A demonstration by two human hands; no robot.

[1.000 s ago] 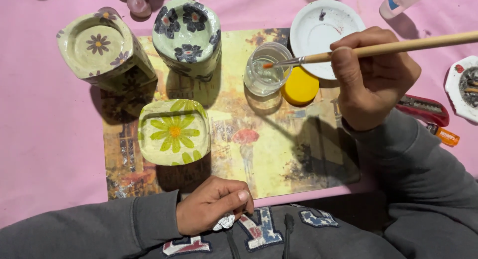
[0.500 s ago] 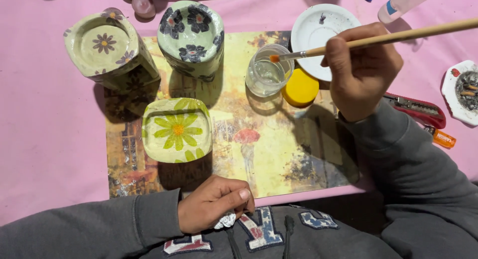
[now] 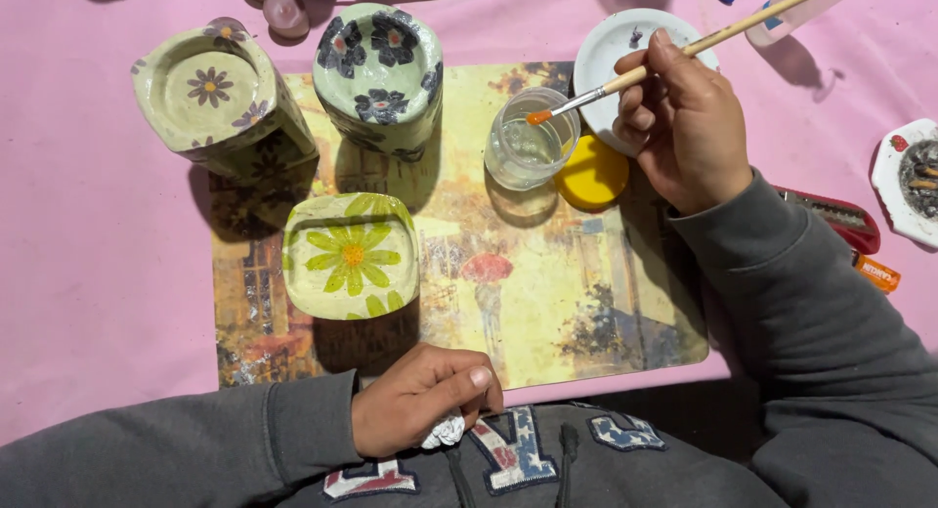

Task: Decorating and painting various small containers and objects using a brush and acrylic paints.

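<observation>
- The right hand (image 3: 689, 127) pinches a thin wooden paintbrush (image 3: 674, 57) between thumb and fingers, its handle running up toward 2 o'clock.
- The brush's orange tip sits over the rim of a small clear glass jar (image 3: 528, 142), at 9 o'clock from that hand; whether the tip touches the glass cannot be told.
- A yellow lid (image 3: 593, 174) lies just beside the jar at 4 o'clock, and a white dish (image 3: 611, 49) shows partly behind the hand at 12 o'clock.
- The left hand (image 3: 420, 401) rests at the near edge of the desk (image 3: 88, 303), fingers curled shut around a small crumpled white wad (image 3: 445, 432).
- Just beyond it, at 11 o'clock, stands a square green pot (image 3: 352, 257) with a yellow daisy.
- A round pot (image 3: 379, 70) with dark flowers and a hexagonal pot (image 3: 220, 103) with purple flowers stand farther off, at the far edge of the picture placemat (image 3: 576, 313).
- The desk wears a pink cloth.
</observation>
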